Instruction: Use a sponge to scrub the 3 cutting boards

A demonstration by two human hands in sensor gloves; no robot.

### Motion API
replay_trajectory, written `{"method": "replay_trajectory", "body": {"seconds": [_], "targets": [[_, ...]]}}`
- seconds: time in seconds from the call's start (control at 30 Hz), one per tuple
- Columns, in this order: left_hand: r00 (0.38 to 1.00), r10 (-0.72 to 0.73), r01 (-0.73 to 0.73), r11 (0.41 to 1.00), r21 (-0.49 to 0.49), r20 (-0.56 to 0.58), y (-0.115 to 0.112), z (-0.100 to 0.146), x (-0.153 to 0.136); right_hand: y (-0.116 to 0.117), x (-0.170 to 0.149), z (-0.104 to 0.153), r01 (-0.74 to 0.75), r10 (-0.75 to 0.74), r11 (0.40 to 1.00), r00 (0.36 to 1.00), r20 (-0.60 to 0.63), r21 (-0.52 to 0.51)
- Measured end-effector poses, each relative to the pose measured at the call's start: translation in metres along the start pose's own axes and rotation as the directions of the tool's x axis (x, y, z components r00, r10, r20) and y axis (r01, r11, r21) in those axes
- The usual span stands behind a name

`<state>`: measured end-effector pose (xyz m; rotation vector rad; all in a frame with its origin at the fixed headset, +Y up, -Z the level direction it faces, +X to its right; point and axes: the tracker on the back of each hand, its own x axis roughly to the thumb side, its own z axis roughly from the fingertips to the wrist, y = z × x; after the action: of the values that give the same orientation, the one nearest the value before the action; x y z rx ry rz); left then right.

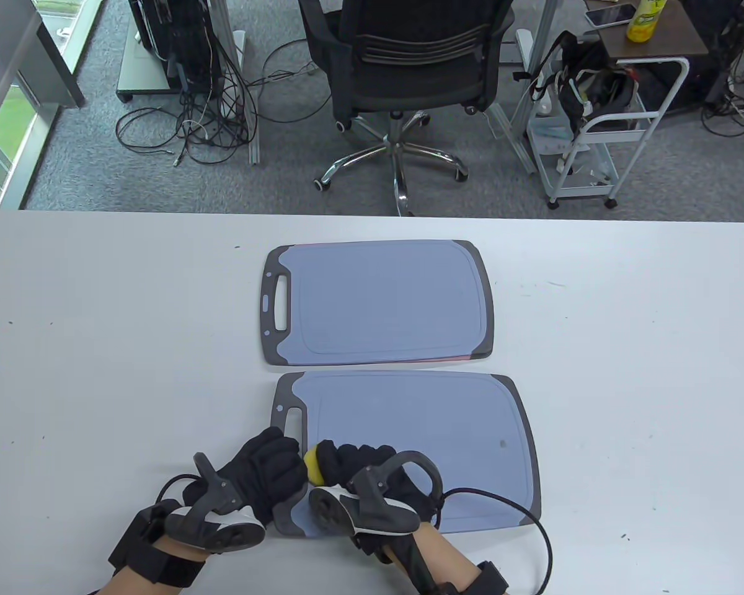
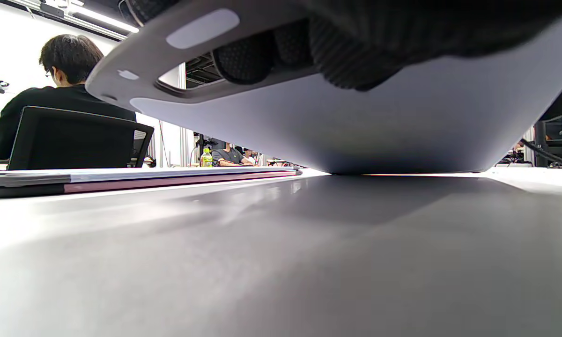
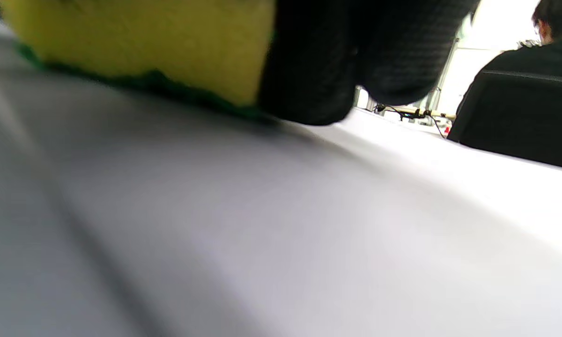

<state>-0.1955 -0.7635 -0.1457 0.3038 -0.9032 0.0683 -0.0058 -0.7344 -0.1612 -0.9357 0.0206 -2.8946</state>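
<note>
A large blue-grey cutting board [image 1: 421, 434] lies nearest me. My left hand [image 1: 279, 458] grips its handle end; in the left wrist view the board's underside [image 2: 356, 126] is tilted up off the table, with my fingers [image 2: 346, 65] curled under it. My right hand [image 1: 347, 462] holds a yellow sponge [image 1: 313, 466] against this board's left part; its green scrub side [image 3: 159, 84] presses on the board surface [image 3: 168, 210]. A smaller blue-grey board [image 1: 378, 297] lies beyond, stacked on another board whose pink edge [image 1: 452, 357] shows beneath.
The white table [image 1: 99, 347] spreads wide on both sides. Past its far edge stand an office chair [image 1: 409, 68], a white cart [image 1: 601, 124] and loose cables [image 1: 192, 124]. A seated person [image 2: 61, 93] shows in the left wrist view.
</note>
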Motion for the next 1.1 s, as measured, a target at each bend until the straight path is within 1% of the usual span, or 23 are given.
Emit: {"method": "replay_trajectory", "body": {"seconds": [0.07,0.13,0.17,0.23,0.3,0.33,0.37,0.4,0.43,0.5,0.53,0.57,0.6,0.67,0.73,0.77,0.8,0.83,0.87,0.9,0.97,1.0,1.1], "targets": [[1.0,-0.008,0.008,1.0,0.001,0.006,0.0,0.0,0.001,0.011,-0.038,0.01,0.109,-0.102,0.993,0.98,-0.168,0.037],[1.0,-0.004,0.004,1.0,-0.003,0.004,0.0,0.0,0.001,0.029,-0.102,0.031,0.177,-0.134,0.982,0.904,-0.406,0.07],[1.0,-0.004,0.004,1.0,-0.003,0.004,0.0,0.0,0.001,0.033,-0.119,0.038,0.186,-0.124,0.979,0.875,-0.469,0.087],[1.0,-0.004,0.004,1.0,0.0,0.005,0.0,0.0,0.001,0.049,-0.189,0.074,0.188,-0.074,0.978,0.706,-0.704,0.085],[1.0,-0.006,0.006,1.0,0.001,0.006,0.0,0.0,0.001,0.061,-0.222,0.101,0.253,-0.078,0.964,0.571,-0.817,0.084],[1.0,-0.008,0.008,1.0,0.002,0.005,0.0,0.0,0.001,0.066,-0.232,0.114,0.311,-0.135,0.95,0.505,-0.852,0.034],[1.0,-0.008,0.008,1.0,0.001,0.006,0.0,0.0,0.001,0.065,-0.235,0.119,0.325,-0.209,0.945,0.494,-0.844,-0.044],[1.0,-0.002,0.002,1.0,-0.001,0.004,0.0,0.0,0.0,0.066,-0.233,0.117,0.312,-0.215,0.949,0.519,-0.827,-0.051],[1.0,0.004,-0.004,1.0,-0.005,-0.002,-0.001,0.0,-0.001,0.062,-0.226,0.108,0.279,-0.144,0.96,0.561,-0.815,0.022],[1.0,0.005,-0.005,1.0,-0.006,-0.003,-0.001,0.0,-0.001,0.053,-0.204,0.086,0.185,-0.034,0.976,0.661,-0.749,0.119],[1.0,0.002,-0.002,1.0,-0.004,0.001,-0.001,0.0,0.0,0.046,-0.183,0.072,0.134,-0.01,0.982,0.739,-0.673,0.133],[1.0,-0.002,0.002,1.0,-0.002,0.004,0.0,0.0,0.0,0.042,-0.172,0.063,0.151,-0.05,0.982,0.787,-0.615,0.114],[1.0,-0.007,0.007,1.0,-0.001,0.005,0.0,0.0,0.001,0.033,-0.139,0.045,0.179,-0.123,0.982,0.857,-0.5,0.065],[1.0,-0.008,0.008,1.0,-0.001,0.007,0.0,0.0,0.001,0.016,-0.079,0.025,0.221,-0.195,0.974,0.937,-0.291,0.059],[1.0,-0.009,0.009,1.0,0.001,0.01,0.0,0.001,0.001,0.004,-0.031,0.018,0.221,-0.219,0.975,0.972,-0.088,0.016],[1.0,-0.013,0.013,1.0,0.002,0.012,0.0,0.001,0.002,-0.003,0.005,0.018,0.199,-0.199,0.98,0.979,0.042,-0.02],[1.0,-0.012,0.012,1.0,0.004,0.014,0.0,0.001,0.002,-0.006,0.017,0.018,0.171,-0.168,0.984,0.983,0.071,-0.044],[1.0,-0.01,0.01,1.0,0.009,0.015,0.001,0.002,0.002,-0.008,0.027,0.019,0.073,-0.07,0.994,0.997,0.042,-0.08],[1.0,-0.004,0.004,1.0,0.011,0.009,0.001,0.002,0.0,-0.009,0.024,0.019,0.001,0.002,0.998,0.999,0.045,-0.065],[1.0,0.001,-0.001,1.0,0.006,0.008,0.0,0.002,0.0,-0.007,0.015,0.019,0.015,-0.013,0.999,0.999,0.049,-0.048],[1.0,-0.006,0.006,1.0,0.004,0.013,0.001,0.002,0.002,0.001,-0.013,0.025,0.169,-0.171,0.985,0.982,-0.075,-0.039],[1.0,-0.008,0.007,1.0,0.005,0.014,0.001,0.002,0.002,0.008,-0.036,0.03,0.188,-0.189,0.982,0.97,-0.153,-0.021],[1.0,-0.004,0.004,1.0,0.002,0.01,0.0,0.002,0.002,0.028,-0.097,0.054,0.094,-0.078,0.995,0.93,-0.36,0.027]]}}
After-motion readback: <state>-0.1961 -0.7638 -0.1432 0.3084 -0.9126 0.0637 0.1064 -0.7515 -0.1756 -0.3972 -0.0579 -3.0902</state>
